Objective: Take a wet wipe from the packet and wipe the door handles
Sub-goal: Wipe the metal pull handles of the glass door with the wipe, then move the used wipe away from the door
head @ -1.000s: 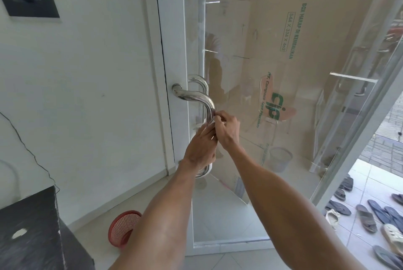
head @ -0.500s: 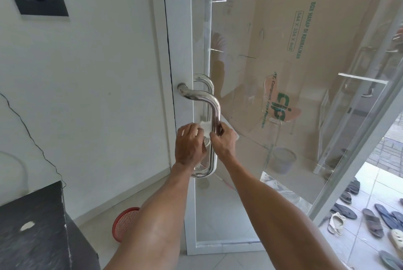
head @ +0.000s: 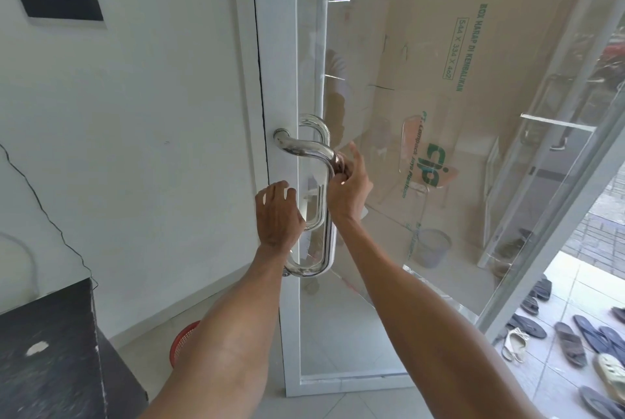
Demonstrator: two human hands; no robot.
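Observation:
A chrome pull handle [head: 328, 232] is fixed to the white-framed glass door [head: 282, 80]. Its twin handle [head: 316, 127] shows through the glass on the far side. My right hand [head: 348, 187] is closed around the top of the near handle's upright bar, just below the bend, with the index finger sticking up. A small white corner of the wet wipe [head: 364, 213] shows under that hand; the rest is hidden in the grip. My left hand [head: 277, 212] lies against the door frame left of the handle, fingers apart, holding nothing. The wipe packet is not in view.
A black cabinet [head: 50, 351] stands at the lower left with a red basket [head: 182, 339] on the floor beside it. Cardboard boxes [head: 473, 46] and a grey wastebasket [head: 433, 247] sit behind the glass. Several sandals [head: 571, 337] lie outside at the right.
My right hand slid up the bar from its middle to just under the bend. My left hand let go of the bar and moved left onto the door frame.

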